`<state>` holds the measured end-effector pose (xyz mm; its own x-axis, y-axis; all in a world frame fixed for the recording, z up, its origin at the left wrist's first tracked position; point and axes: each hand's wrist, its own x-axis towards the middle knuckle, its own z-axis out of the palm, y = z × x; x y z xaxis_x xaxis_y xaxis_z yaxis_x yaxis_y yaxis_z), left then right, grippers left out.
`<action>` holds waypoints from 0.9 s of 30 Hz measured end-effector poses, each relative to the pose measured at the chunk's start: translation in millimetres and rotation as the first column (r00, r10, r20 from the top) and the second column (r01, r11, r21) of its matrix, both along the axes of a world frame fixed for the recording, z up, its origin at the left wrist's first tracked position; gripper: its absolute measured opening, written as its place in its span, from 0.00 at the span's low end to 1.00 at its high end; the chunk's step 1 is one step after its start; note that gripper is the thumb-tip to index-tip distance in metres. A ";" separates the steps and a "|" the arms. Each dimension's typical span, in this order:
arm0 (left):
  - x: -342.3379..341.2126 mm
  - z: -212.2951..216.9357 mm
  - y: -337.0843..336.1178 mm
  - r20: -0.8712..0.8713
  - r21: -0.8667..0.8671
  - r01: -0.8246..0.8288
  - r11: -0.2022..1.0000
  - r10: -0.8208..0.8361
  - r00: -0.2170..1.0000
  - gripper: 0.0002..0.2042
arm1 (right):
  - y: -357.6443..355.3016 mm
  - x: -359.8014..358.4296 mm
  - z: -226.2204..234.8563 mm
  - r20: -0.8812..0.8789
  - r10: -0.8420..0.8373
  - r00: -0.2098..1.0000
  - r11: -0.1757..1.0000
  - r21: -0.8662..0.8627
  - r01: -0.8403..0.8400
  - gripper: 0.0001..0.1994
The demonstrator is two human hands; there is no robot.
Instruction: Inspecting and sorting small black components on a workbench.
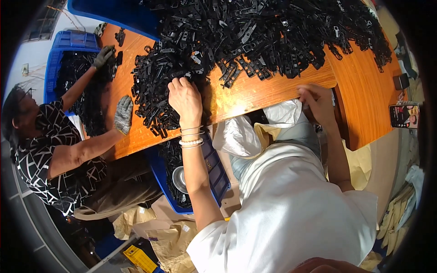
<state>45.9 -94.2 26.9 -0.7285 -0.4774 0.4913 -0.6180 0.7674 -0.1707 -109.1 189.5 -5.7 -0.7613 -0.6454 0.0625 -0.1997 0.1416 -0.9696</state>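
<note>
On the wooden table (277,89) lies a wide heap of small black plastic parts (255,36), many of them clip-like with oblong slots. My left hand (185,99), with bracelets on its wrist, reaches into a smaller pile (152,84) at the left. Its fingers are curled down around a black plastic part (178,74), with their tips partly hidden. My right hand (317,103) is over the table's front edge, above my lap. Thumb and forefinger come together there; whatever may be between them is too small to make out.
At the left a co-worker (48,145) in grey gloves (123,114) sits near a blue crate (51,68) of black parts. Another blue crate (214,173) with a metal bowl (179,179) stands below the table edge. A phone (404,116) stands at the right. Brown paper bags (170,243) lie below.
</note>
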 end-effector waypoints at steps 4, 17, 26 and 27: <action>1.5 6.1 3.0 -0.018 0.025 0.033 0.999 -0.033 0.999 0.09 | 10.2 -37.0 -11.5 -0.297 -0.373 0.879 0.924 -0.032 0.381 0.07; -14.8 15.6 65.7 -0.670 0.641 0.484 0.596 0.126 0.731 0.14 | 29.3 -103.5 -16.8 -0.672 -0.391 0.629 0.616 0.317 0.721 0.10; -31.7 -4.1 120.9 -0.661 0.682 0.692 -0.235 0.206 0.722 0.15 | -1.6 -34.0 17.4 -0.001 -0.371 0.928 0.924 -0.101 0.370 0.08; -31.8 -4.3 123.7 -0.676 0.670 0.708 -0.223 0.209 0.706 0.15 | -9.6 -20.7 31.1 -0.099 -0.237 0.966 0.967 -0.119 0.225 0.07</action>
